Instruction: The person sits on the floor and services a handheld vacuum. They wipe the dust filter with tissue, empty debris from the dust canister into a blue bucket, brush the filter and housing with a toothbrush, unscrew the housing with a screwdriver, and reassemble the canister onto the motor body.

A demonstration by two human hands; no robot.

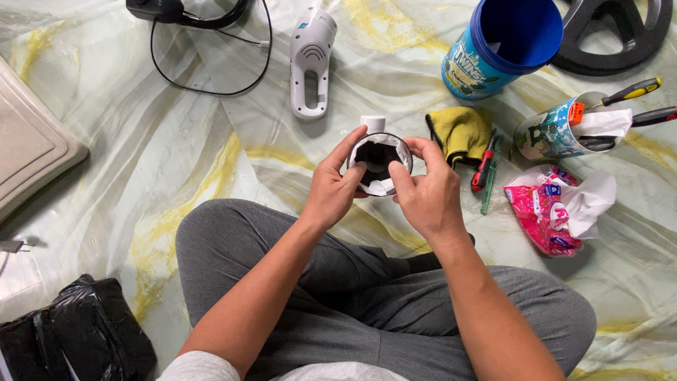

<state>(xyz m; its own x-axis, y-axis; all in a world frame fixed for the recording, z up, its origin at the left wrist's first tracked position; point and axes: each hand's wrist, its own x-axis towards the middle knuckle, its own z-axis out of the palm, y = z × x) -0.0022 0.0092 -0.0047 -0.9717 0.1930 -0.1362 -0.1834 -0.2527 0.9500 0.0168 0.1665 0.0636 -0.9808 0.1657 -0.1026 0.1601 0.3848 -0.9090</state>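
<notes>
**Round cup held over the lap**

We list, left to right: white handheld vacuum body [310, 60] on the sheet; our left hand [331, 190] and right hand [427, 194], fingers closed around a round cup [379, 164], seemingly paper-lined; yellow cloth [462, 130]; pink tissue pack [553, 208].

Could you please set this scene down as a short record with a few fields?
setting: person seated cross-legged on a plastic-covered floor
left hand: grips the round black cup-shaped part by its left rim
right hand: holds the right rim, thumb pressing white tissue inside
beyond the hands: white handheld vacuum body
to the right: yellow cloth, red screwdriver, pink tissue pack
further back: blue tub, tool cup
</notes>
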